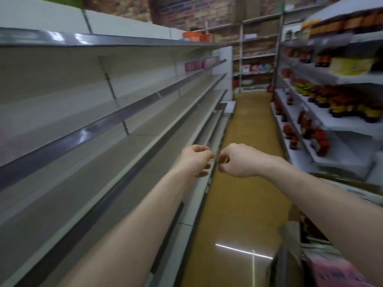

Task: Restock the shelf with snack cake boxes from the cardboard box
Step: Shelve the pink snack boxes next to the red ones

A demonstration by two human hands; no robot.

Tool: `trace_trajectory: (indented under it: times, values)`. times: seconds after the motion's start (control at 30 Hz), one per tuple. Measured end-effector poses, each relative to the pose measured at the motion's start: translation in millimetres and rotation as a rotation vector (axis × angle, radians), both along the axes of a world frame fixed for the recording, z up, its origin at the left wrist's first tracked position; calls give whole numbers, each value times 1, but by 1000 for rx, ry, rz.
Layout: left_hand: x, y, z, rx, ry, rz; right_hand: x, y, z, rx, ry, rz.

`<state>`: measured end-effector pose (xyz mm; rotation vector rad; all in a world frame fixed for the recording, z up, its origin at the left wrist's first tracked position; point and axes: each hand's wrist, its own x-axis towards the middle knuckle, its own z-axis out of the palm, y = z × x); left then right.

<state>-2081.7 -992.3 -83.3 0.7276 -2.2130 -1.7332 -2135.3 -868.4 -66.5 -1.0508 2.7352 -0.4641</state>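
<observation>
Below and behind the right hand [238,160], at the lower right edge of view, pink snack cake boxes [335,270] sit in what seems to be the cardboard box [348,184], blurred; they are likely light, stiff cartons that dent at the corners, best gripped across two opposite side faces. Both the right hand and the left hand [195,160] hang loosely curled and hold nothing, almost touching each other, with the bare shelf [116,154] to the left.
</observation>
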Motion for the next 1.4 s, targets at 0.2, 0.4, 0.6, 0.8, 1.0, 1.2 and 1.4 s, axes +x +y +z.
trace_trajectory:
  times: [0.2,0.4,0.6,0.8,1.0,1.2,1.4]
  values:
    - [-37,115,-25,6,-107,-197,-20,121,-17,113,-113,-143]
    - [-52,216,-55,-7,-244,-384,-27,228,-45,220,-202,-248]
    - [-51,279,-88,-21,-357,-537,-28,296,-81,300,-262,-288]
    - [-49,300,-145,-152,-485,-590,-26,331,-133,444,-317,-272]
    - [-38,298,-192,-557,-609,-704,-25,343,-178,495,-303,-302]
    - [-34,290,-216,-622,-617,-657,-28,346,-197,409,-231,-301]
    - [-37,279,-225,-613,-571,-650,-41,352,-196,338,-211,-333]
